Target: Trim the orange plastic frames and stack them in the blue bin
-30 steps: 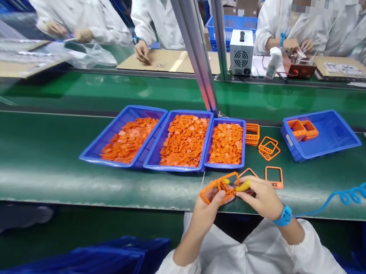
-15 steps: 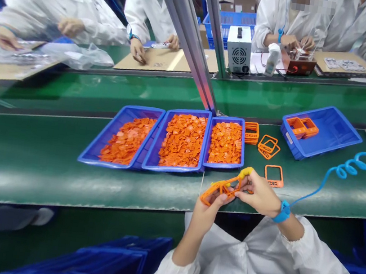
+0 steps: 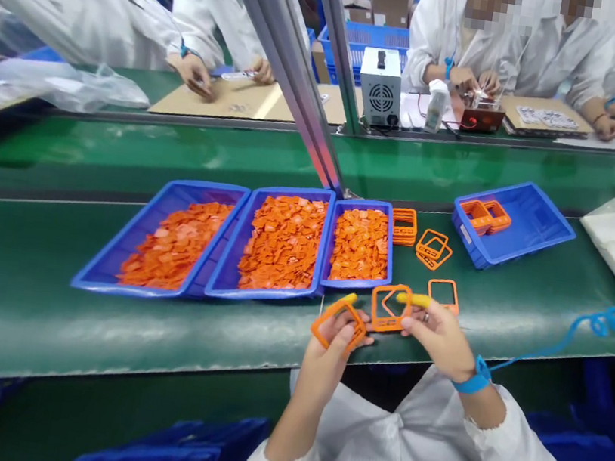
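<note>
My left hand [image 3: 332, 345] grips an orange frame [image 3: 322, 330] near the front edge of the green bench. Just to its right, my right hand [image 3: 436, 332] pinches another orange frame [image 3: 387, 327] by its right side. Yellow covers show on fingers of both hands. Beyond the hands stand three blue trays of small orange pieces: a left tray [image 3: 85, 272], a middle tray [image 3: 223, 280] and a smaller right tray [image 3: 389, 261]. One loose orange frame [image 3: 445, 283] lies behind my right hand, with two overlapping frames [image 3: 434, 249] farther back.
A stack of orange frames [image 3: 404, 227] stands beside the right tray. Another blue tray [image 3: 537, 225] holds more frames. A blue coiled cord [image 3: 601, 321] runs from my right wrist. Metal posts [image 3: 305, 85] rise behind the trays; several people work beyond.
The two orange frames, earlier close together and overlapping in my hands, are now apart and turned more face-up. The camera view has shifted, moving the trays left in the picture.
</note>
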The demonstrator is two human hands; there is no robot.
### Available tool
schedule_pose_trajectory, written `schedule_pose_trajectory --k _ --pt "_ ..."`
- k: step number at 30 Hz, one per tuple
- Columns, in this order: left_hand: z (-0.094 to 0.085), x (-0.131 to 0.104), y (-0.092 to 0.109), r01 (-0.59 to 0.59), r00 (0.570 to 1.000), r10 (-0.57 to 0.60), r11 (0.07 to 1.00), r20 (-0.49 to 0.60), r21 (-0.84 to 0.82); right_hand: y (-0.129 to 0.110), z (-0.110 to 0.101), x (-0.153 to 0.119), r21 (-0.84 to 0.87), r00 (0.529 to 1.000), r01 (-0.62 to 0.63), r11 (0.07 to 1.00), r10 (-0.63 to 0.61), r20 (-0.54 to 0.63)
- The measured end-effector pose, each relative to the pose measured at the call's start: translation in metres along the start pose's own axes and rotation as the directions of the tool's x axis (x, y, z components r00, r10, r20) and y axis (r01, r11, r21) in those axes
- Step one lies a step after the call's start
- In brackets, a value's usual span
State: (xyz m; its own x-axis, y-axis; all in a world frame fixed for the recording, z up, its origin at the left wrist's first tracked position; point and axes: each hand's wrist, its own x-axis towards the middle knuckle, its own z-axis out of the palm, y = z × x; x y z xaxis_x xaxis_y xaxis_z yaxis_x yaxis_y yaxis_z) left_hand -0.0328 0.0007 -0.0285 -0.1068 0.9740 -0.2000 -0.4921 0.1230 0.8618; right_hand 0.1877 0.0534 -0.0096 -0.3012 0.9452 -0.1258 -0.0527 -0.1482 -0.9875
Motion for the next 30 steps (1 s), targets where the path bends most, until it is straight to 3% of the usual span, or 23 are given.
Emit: schedule_pose_trajectory --k 3,6,9,11,13,16,19,22,25,30 --pt "-0.002 0.002 0.002 0.049 0.999 -0.050 0.993 -0.014 -0.105 -0.004 -0.026 -0.001 -0.110 0.991 -0.041 0.993 0.026 -0.134" --pt "-0.004 0.004 0.005 0.103 0.995 -0.102 0.977 0.012 -0.185 -0.008 -0.049 0.000 -0.347 0.980 -0.059 0.936 -0.012 -0.199" --pt "-0.003 0.005 0.005 0.136 0.991 -0.136 0.963 0.016 -0.232 -0.019 -0.062 0.005 -0.652 0.961 0.041 0.757 -0.209 -0.182" --pt "-0.003 0.006 0.005 0.144 0.989 -0.148 0.957 0.005 -0.253 -0.032 -0.062 0.015 -0.764 0.939 0.129 0.632 -0.326 -0.111" --pt "-0.002 0.006 0.004 0.147 0.989 -0.151 0.953 0.008 -0.265 -0.048 -0.052 0.034 -0.797 0.920 0.239 0.555 -0.392 0.003" --pt "-0.003 0.008 0.002 0.160 0.987 -0.158 0.950 0.030 -0.268 -0.072 -0.019 0.075 -0.785 0.872 0.434 0.442 -0.426 0.242" --pt "-0.007 0.010 -0.003 0.152 0.988 -0.153 0.946 0.020 -0.286 -0.091 0.022 0.121 -0.837 0.854 0.504 0.211 -0.269 0.446" --pt "-0.010 0.012 -0.010 0.147 0.988 -0.151 0.945 0.009 -0.292 -0.099 0.051 0.153 -0.880 0.880 0.473 0.036 -0.053 0.471" --pt "-0.011 0.012 -0.014 0.145 0.989 -0.147 0.946 0.013 -0.290 -0.097 0.061 0.165 -0.900 0.900 0.435 0.002 -0.005 0.435" --pt "-0.010 0.013 -0.013 0.159 0.987 -0.158 0.942 0.026 -0.295 -0.090 0.060 0.165 -0.909 0.909 0.416 -0.033 0.014 0.416"
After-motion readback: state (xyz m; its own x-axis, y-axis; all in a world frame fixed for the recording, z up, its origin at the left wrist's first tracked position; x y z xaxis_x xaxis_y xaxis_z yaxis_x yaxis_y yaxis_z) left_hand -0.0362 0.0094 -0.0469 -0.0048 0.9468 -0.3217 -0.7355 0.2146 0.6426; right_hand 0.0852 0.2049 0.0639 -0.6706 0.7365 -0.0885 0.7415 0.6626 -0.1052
